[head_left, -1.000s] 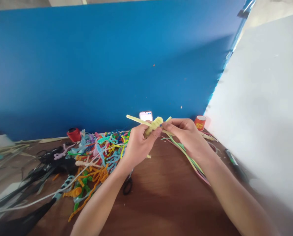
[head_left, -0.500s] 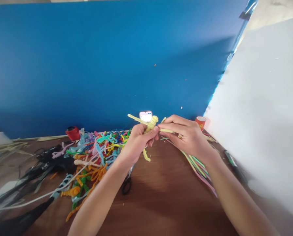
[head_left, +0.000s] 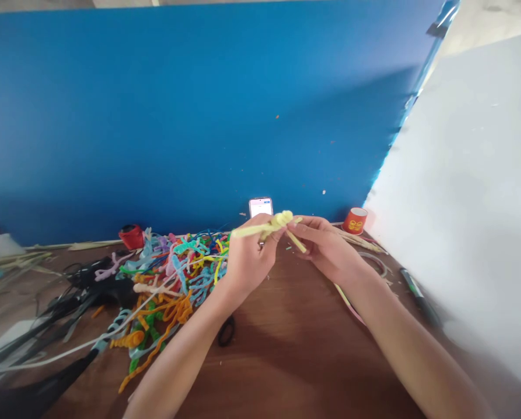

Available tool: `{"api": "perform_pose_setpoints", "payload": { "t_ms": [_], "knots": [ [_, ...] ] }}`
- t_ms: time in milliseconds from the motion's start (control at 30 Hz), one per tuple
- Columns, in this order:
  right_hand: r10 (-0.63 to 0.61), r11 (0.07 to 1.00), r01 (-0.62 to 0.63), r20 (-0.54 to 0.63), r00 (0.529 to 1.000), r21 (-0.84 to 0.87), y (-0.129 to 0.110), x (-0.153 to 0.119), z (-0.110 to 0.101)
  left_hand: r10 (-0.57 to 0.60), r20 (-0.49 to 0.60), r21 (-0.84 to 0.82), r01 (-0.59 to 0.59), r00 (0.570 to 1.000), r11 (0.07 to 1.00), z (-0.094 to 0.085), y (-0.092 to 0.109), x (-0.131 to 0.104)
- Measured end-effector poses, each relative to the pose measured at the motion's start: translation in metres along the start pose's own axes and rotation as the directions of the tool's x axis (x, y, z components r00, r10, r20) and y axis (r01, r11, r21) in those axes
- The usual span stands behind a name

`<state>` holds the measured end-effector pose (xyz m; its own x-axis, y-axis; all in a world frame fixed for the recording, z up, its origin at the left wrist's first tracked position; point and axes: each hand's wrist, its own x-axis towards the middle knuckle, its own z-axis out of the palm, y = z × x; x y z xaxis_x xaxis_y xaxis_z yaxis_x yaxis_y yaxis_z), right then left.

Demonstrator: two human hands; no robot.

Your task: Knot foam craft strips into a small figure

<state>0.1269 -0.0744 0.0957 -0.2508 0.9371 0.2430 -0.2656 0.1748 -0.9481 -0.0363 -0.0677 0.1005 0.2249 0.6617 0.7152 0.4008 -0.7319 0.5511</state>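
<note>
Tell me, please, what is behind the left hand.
A phone shows its upper part beyond the left hand; its lower part is mostly covered, and anything else directly behind is hidden.

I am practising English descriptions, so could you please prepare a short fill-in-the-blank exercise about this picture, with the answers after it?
1. The left hand and right hand both hold a fuzzy piece coloured pale ____.
2. The red cup stands nearer to the ____ hand.
3. The heap of many-coloured stems lies nearer to the ____ hand.
4. The panel behind the table is ____.

Missing words: yellow; right; left; blue.
</note>
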Motion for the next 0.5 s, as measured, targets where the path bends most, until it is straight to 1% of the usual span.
{"api": "perform_pose_setpoints", "payload": {
  "t_ms": [67,100,167,200,233,267,333,400,433,500],
  "knots": [
    [0.009,0.999,-0.01,-0.017,1.0,-0.037,-0.001,0.0,0.0,-0.125,0.036,-0.127,0.129,0.991,0.984,0.0,0.0,0.001],
    [-0.017,0.995,0.014,-0.037,0.999,-0.099,-0.001,0.0,0.0,-0.176,0.041,-0.175,0.18,0.984,0.968,0.001,-0.001,0.002],
    [-0.149,0.95,0.116,-0.096,0.984,-0.29,-0.001,0.0,-0.002,-0.277,0.031,-0.261,0.276,0.96,0.925,0.003,-0.005,0.003],
    [-0.24,0.901,0.177,-0.115,0.964,-0.396,-0.001,-0.001,-0.003,-0.329,0.029,-0.299,0.323,0.944,0.898,0.003,-0.006,0.003],
    [-0.334,0.834,0.237,-0.113,0.936,-0.499,0.0,-0.001,-0.004,-0.378,0.037,-0.334,0.368,0.925,0.868,0.004,-0.008,0.004],
    [-0.421,0.749,0.294,-0.084,0.903,-0.594,0.001,-0.002,-0.005,-0.421,0.055,-0.363,0.411,0.905,0.836,0.005,-0.01,0.004],
    [-0.542,0.551,0.394,0.043,0.839,-0.736,0.001,-0.003,-0.007,-0.472,0.099,-0.4,0.469,0.876,0.787,0.005,-0.01,0.004],
    [-0.61,0.363,0.448,0.155,0.777,-0.817,0.002,-0.004,-0.007,-0.487,0.123,-0.417,0.491,0.865,0.765,0.004,-0.008,0.004],
    [-0.639,0.286,0.454,0.185,0.746,-0.844,0.002,-0.004,-0.006,-0.491,0.13,-0.422,0.496,0.862,0.759,0.004,-0.006,0.004],
    [-0.689,0.177,0.448,0.215,0.692,-0.876,0.002,-0.005,-0.005,-0.489,0.138,-0.432,0.496,0.862,0.753,0.002,-0.002,0.004]
  ]
}}
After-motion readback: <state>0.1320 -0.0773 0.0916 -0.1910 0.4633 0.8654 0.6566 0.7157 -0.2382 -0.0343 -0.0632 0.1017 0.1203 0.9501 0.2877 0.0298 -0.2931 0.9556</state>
